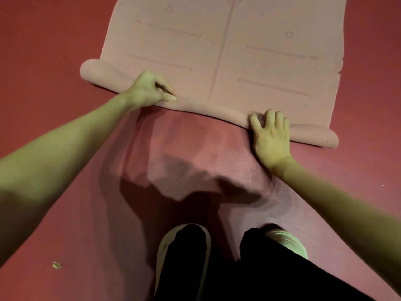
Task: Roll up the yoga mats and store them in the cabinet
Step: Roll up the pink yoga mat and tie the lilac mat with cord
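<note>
A pale pink yoga mat (227, 46) with printed alignment lines lies flat on the floor ahead of me. Its near end is wound into a thin roll (208, 108) that runs slantwise from upper left to lower right. My left hand (149, 89) grips the roll near its left part, fingers curled over it and thumb along the front. My right hand (271, 133) presses on the roll near its right end, fingers spread and fairly straight over the top. A second, darker pink mat (195, 157) lies under me, between the roll and my feet.
Red floor (43, 51) surrounds the mats on both sides. My two feet in light shoes (184, 246) and dark trousers stand on the darker mat at the bottom. A small scrap (56, 265) lies on the floor at lower left.
</note>
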Demonstrator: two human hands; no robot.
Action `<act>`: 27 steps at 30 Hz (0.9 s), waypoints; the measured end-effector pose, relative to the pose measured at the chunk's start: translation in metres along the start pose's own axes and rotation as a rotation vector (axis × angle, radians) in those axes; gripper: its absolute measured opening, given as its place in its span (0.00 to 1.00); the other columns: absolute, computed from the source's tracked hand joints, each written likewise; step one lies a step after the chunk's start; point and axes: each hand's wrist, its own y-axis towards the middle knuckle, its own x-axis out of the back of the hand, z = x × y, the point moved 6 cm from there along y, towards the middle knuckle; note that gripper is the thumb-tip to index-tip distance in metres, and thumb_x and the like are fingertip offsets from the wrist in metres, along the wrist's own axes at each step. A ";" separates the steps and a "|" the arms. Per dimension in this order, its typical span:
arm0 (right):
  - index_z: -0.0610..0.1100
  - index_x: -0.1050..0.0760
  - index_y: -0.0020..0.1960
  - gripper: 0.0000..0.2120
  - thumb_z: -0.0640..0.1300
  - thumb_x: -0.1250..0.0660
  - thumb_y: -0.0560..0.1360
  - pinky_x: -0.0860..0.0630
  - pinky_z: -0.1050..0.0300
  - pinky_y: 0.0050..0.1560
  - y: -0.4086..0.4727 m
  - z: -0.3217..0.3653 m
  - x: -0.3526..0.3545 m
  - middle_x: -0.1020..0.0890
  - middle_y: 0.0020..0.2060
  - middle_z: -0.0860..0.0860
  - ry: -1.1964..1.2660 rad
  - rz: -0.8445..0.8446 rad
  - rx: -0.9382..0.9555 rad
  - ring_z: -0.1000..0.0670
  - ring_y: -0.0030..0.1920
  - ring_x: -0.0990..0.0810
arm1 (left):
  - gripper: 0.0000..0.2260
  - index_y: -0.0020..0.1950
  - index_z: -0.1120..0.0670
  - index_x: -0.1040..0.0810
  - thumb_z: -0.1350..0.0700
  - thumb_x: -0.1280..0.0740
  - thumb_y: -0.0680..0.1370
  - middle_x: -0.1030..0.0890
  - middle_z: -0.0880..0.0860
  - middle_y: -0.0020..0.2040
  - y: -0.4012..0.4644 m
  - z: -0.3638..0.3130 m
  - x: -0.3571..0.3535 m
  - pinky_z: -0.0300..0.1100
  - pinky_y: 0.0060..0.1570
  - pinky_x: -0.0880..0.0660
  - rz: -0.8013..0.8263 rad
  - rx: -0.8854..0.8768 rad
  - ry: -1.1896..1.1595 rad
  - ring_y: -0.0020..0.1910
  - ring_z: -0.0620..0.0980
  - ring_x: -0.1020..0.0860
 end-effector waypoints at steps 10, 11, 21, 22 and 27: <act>0.38 0.31 0.57 0.20 0.56 0.42 0.80 0.37 0.45 0.45 0.008 -0.010 -0.002 0.28 0.47 0.38 0.046 0.047 0.124 0.40 0.44 0.31 | 0.09 0.36 0.51 0.20 0.61 0.21 0.66 0.21 0.42 0.31 0.000 0.001 0.001 0.25 0.34 0.32 -0.078 0.020 0.056 0.28 0.36 0.27; 0.38 0.32 0.57 0.20 0.56 0.43 0.81 0.37 0.45 0.44 0.007 -0.009 -0.002 0.27 0.47 0.38 0.044 0.039 0.119 0.40 0.44 0.31 | 0.08 0.37 0.54 0.18 0.61 0.21 0.66 0.22 0.43 0.34 -0.003 -0.003 0.002 0.25 0.34 0.32 -0.099 -0.010 0.077 0.29 0.35 0.27; 0.40 0.29 0.49 0.12 0.49 0.43 0.82 0.40 0.48 0.42 0.019 -0.007 0.003 0.27 0.43 0.39 0.083 -0.039 0.007 0.41 0.42 0.31 | 0.19 0.50 0.59 0.19 0.44 0.39 0.78 0.21 0.56 0.44 -0.048 -0.032 -0.009 0.51 0.48 0.29 -0.187 -0.524 0.760 0.46 0.60 0.24; 0.40 0.29 0.49 0.11 0.48 0.42 0.82 0.41 0.49 0.43 0.019 -0.007 0.003 0.28 0.44 0.39 0.079 -0.038 -0.043 0.41 0.42 0.31 | 0.21 0.51 0.58 0.19 0.41 0.38 0.76 0.21 0.56 0.45 -0.047 -0.032 -0.008 0.52 0.49 0.29 -0.179 -0.520 0.777 0.47 0.59 0.24; 0.39 0.28 0.47 0.12 0.47 0.43 0.81 0.39 0.48 0.43 0.023 -0.005 0.002 0.26 0.43 0.39 0.055 -0.044 -0.089 0.40 0.41 0.29 | 0.21 0.51 0.60 0.19 0.43 0.41 0.78 0.21 0.56 0.44 -0.038 -0.035 -0.005 0.51 0.45 0.27 -0.214 -0.470 0.741 0.44 0.60 0.24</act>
